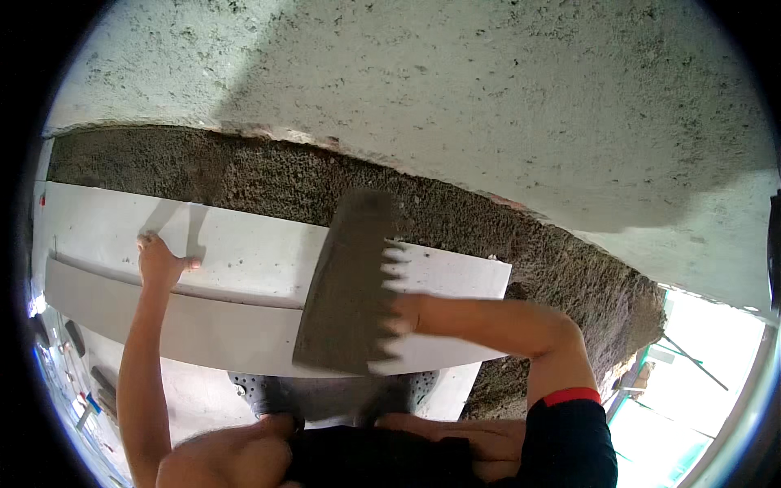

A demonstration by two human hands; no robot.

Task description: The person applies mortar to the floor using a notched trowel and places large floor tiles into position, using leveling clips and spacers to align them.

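My right hand (402, 315) is closed on a notched trowel (346, 285), holding it from behind. The trowel's wide blade is smeared dark grey and blurred by motion, its teeth along the right edge; the handle is hidden. Beneath it runs a long white slab (252, 244), and a second pale strip (228, 329) lies along its near side. Over the left part of the far slab is my left hand (161, 262), thumb stretched to the right and away from the fingers. Nothing shows in that hand. Whether it presses on the slab I cannot tell.
Past the slabs runs a band of rough dark mortar (285, 175), widening to the right. A pitted pale wall (488, 98) rises behind it. Dark perforated shoes (264, 394) stand at the near side. Tools (106, 382) lie at lower left; a bright opening (683, 382) is at right.
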